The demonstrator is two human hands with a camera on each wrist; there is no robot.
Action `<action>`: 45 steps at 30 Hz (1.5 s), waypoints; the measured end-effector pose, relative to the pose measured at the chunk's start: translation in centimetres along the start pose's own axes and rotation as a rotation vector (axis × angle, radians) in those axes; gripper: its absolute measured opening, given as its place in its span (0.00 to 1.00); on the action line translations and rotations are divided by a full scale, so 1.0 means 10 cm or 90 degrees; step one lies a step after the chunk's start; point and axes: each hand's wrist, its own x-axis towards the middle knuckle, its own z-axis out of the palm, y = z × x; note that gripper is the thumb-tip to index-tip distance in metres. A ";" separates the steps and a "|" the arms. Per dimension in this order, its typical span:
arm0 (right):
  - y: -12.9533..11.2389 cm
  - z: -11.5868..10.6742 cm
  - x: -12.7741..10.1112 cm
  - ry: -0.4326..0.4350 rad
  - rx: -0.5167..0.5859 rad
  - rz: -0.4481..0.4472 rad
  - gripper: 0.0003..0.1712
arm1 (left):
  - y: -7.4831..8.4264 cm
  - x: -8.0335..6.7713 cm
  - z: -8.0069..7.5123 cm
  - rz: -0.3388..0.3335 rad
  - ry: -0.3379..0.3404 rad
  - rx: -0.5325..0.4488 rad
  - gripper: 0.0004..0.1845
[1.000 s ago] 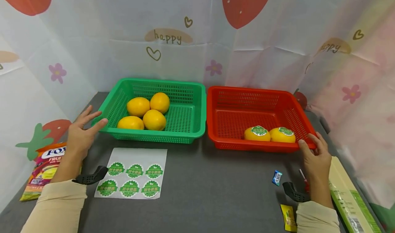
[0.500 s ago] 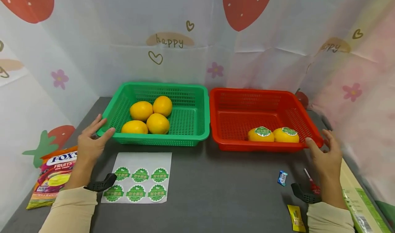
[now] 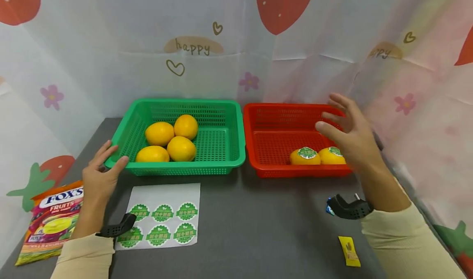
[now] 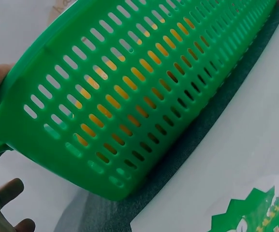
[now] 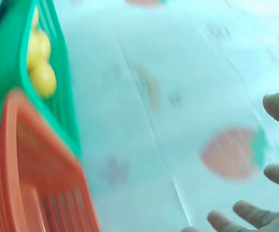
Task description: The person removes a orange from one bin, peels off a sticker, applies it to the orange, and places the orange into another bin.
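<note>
My left hand (image 3: 99, 182) is at the front left corner of the green basket (image 3: 236, 164). Its thumb lies along the rim, and in the left wrist view other fingers (image 4: 8, 192) stretch out below the corner, off the basket. Several yellow-orange, lemon-like fruits (image 3: 182, 148) sit inside, without stickers. My right hand (image 3: 352, 137) is raised over the right side of the red basket (image 3: 281, 171), fingers spread, nothing in them. Two similar fruits with green-and-white stickers lie there, the nearer one (image 3: 295, 159) fully seen, the other (image 3: 327, 157) partly hidden by that hand.
A sheet of round green stickers (image 3: 162, 213) lies before the green basket. A candy bag (image 3: 55, 225) is at the left. At the right are a small yellow packet (image 3: 349, 251) and a partly covered blue one (image 3: 329, 208). A printed curtain (image 3: 236, 8) stands behind.
My right hand has left the red basket's front right corner and risen up and inward over it. My left hand stays at the green basket's corner. The head view has shifted slightly.
</note>
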 end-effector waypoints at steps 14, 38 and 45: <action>0.04 1.76 0.81 -0.220 0.001 0.207 0.44 | 0.00 -0.04 0.02 0.038 0.013 -0.036 0.25; 0.70 3.07 1.01 -0.324 -0.178 0.323 0.50 | -0.03 -0.02 0.08 0.055 0.024 -0.049 0.24; 0.74 3.14 1.02 -0.352 -0.283 0.253 0.45 | -0.07 -0.01 0.06 0.039 0.036 -0.041 0.24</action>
